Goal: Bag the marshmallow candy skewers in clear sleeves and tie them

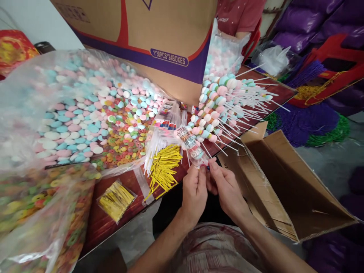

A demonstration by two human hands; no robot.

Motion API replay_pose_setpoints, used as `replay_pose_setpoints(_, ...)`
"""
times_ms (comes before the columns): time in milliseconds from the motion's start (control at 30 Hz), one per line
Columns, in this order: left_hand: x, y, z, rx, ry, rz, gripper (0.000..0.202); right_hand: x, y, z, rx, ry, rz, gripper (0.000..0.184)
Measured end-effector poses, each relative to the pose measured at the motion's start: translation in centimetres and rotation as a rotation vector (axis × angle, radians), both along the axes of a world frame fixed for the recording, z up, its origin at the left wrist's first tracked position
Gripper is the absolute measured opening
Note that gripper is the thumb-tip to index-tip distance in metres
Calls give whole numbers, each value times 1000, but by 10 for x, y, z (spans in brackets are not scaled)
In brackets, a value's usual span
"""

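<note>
Left hand [195, 191] and right hand [227, 185] pinch near end of clear candy bag [190, 141] at edge of red table [96, 227]; yellow ties [165, 167] lie left, marshmallow skewers [210, 102] piled just beyond.

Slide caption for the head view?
Left hand and right hand pinch one end of a wrapped candy near yellow ties and piled candy skewers.

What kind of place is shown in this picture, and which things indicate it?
Probably a small candy-packing workshop. What suggests it: a mass of loose pastel candies, a pile of candies on sticks, and a large carton printed "24BOXES".
</note>
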State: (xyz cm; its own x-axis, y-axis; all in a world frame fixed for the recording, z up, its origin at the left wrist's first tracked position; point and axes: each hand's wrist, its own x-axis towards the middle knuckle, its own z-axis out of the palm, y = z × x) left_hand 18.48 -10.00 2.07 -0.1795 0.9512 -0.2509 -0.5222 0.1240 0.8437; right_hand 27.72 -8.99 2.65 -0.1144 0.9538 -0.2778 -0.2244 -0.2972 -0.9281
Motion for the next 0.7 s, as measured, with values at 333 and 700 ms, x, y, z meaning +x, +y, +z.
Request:
replay_pose_setpoints(333, -29, -5, 5, 49, -216, 69, 17, -27, 6, 3, 118, -33, 265, 41)
replay_pose_setpoints(700, -119, -17, 6, -34, -61, 491, 8, -90, 29, -22, 1099, -1166, 692, 16)
